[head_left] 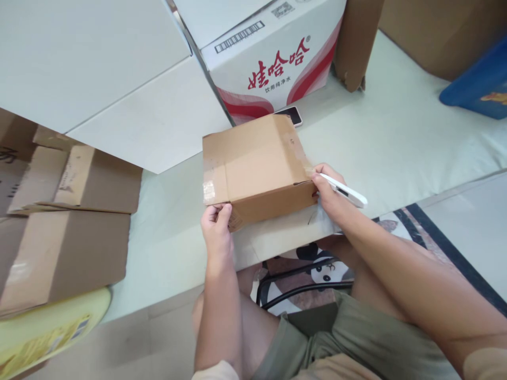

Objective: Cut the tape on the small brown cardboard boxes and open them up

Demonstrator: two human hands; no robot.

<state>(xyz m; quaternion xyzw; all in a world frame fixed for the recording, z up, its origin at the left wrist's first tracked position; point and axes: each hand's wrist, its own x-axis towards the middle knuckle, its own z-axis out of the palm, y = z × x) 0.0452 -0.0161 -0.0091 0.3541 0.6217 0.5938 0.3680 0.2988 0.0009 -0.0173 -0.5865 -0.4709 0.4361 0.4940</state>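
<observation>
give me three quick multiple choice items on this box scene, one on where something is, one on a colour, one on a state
1. Where does the phone lie?
A. behind the small brown box, by the white printed carton
B. on the person's lap
C. on top of the small brown box

2. What colour is the tool in the right hand?
A. black
B. white
C. red

3. How is the small brown box?
A. flaps wide open
B. crushed flat
C. closed, with tape on top

Answers:
1 A, its dark corner shows between the two boxes.
2 B, the slim handle is white.
3 C, the top is flat and taped, and the left hand grips its near corner.
</observation>
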